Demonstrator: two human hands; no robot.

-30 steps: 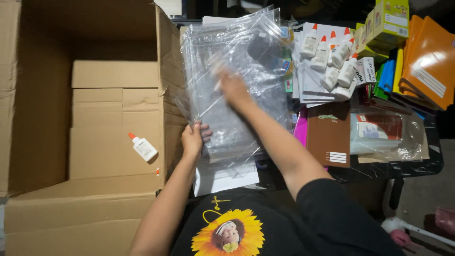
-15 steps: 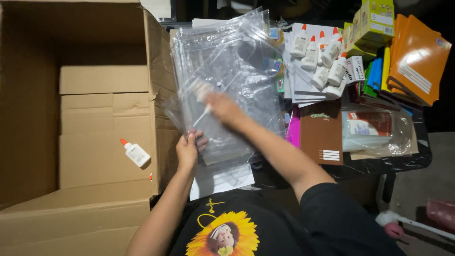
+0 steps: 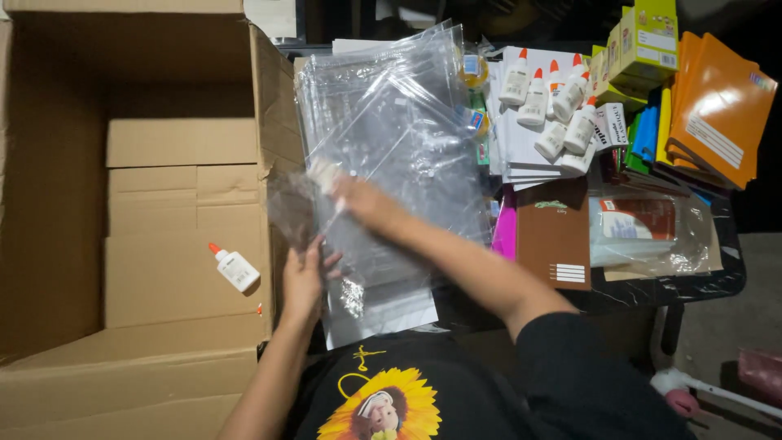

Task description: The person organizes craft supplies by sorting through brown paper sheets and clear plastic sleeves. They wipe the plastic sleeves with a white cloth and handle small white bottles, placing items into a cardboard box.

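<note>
Hands work one clear plastic bag [image 3: 383, 163] — left hand [image 3: 303, 277] pinches its edge, right hand [image 3: 346, 194] grasps its top.

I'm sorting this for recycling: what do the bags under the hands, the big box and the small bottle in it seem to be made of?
The clear bags look like thin glossy plastic film: see-through, creased, with glare streaks. The big box looks like matte brown corrugated cardboard, folded flaps showing. The small bottle seems to be smooth white plastic with an orange tip, though that is less certain at this size.
</note>
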